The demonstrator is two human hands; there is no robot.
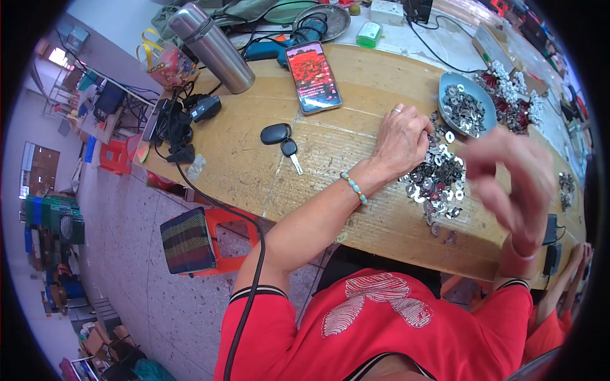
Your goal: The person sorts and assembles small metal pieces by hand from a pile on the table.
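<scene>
Parts, small flat metal pieces, lie in a loose pile on the table, between the two hands and just below the bowl. Left of them, well apart, are the keys, then the phone, lying face up with its screen lit. Next comes the left hand, resting at the pile's left edge, its fingers bent downward and close together among the nearest pieces; whether it pinches one is hidden. In the pile, many pieces look oval with a hole in the middle, some bright, others dark, lying over one another at all angles. Each should be very light and stiff, hard to break, but probably slick and awkward to lift when flat against the wood. A tilted one at the fringe would come up most easily, taken by its outer edge between thumb and forefinger; the hole gives a nail something to catch. Overlapping pieces may slide or come up together. Just beyond the pile, the bowl holds more of the same sort. Farthest right of these, the right hand is raised in front of the table, blurred, its fingers curved; I cannot tell whether anything is pinched there.
</scene>
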